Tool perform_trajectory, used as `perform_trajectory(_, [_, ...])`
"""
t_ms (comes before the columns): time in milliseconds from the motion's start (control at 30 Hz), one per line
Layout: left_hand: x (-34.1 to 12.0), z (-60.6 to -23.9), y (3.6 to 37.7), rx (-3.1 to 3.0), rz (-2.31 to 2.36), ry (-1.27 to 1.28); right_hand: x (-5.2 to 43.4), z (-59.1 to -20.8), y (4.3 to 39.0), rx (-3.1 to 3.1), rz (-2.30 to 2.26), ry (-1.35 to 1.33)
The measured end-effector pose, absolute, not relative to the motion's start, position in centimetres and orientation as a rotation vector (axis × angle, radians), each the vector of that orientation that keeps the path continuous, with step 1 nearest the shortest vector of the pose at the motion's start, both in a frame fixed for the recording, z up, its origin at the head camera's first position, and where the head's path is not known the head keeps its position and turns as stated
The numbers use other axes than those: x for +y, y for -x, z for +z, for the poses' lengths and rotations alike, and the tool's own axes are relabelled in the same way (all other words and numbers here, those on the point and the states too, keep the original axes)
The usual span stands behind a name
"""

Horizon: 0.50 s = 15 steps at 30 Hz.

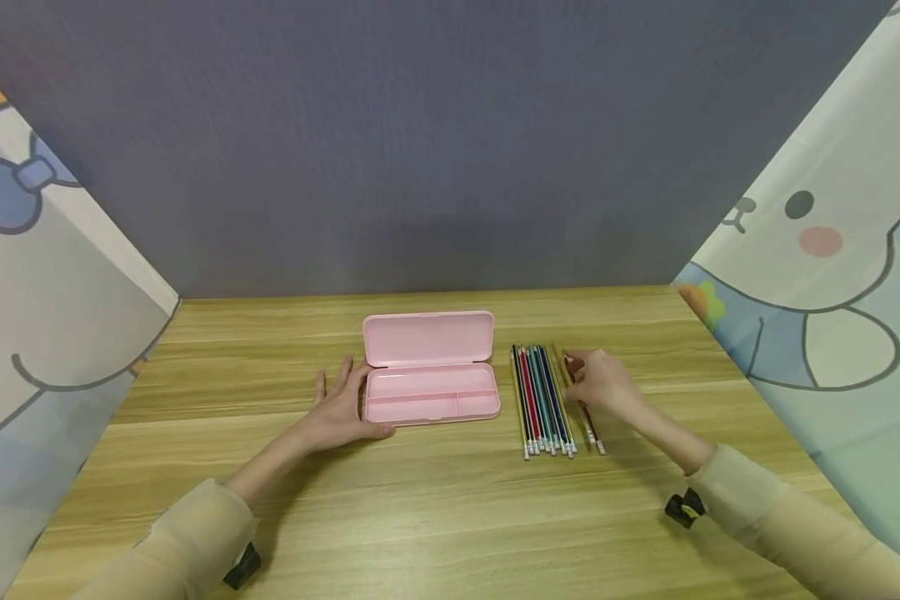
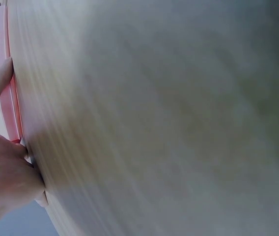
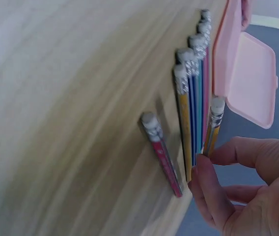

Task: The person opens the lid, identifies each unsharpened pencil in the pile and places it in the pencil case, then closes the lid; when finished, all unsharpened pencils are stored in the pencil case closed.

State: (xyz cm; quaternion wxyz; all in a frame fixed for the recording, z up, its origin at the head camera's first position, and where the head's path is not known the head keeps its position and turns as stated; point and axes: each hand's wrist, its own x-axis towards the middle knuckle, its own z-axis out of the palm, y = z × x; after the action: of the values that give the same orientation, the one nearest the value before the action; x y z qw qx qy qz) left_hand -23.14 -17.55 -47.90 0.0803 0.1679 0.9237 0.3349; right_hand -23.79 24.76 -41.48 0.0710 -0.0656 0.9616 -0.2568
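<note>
A pink pencil case [image 1: 412, 409] lies with its lid [image 1: 429, 340] folded back, its divided compartments bare. My left hand [image 1: 336, 418] rests at the case's left end, fingers spread and fairly straight, the thumb along the front edge. To the right of the case lies a row of pencils [image 1: 543, 400] in several colours, eraser ends toward me. My right hand [image 1: 603, 385] pinches a yellow-and-dark pencil [image 3: 216, 117] between thumb and fingertips; its eraser end points up in the right wrist view. Beside that hand, a dark red pencil [image 3: 164, 160] lies apart from the row.
The wooden table [image 1: 420, 517] carries the case and pencils. A grey panel [image 1: 420, 150] rises along its far edge. Cartoon-printed sheets [image 1: 825, 333] flank both sides. Black devices [image 1: 685, 507] are worn at the sleeves.
</note>
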Motion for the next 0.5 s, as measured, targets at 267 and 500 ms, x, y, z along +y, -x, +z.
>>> perform_trajectory(267, [-17.6,-47.8,23.1,2.757,1.003,-0.501,25.5,-40.5,24.4,2.866,-1.058,0.185])
perform_trajectory(500, [-17.6,-47.8,23.1,2.755,1.014,-0.511,25.2,-39.5,24.9,2.916,-1.24,0.241])
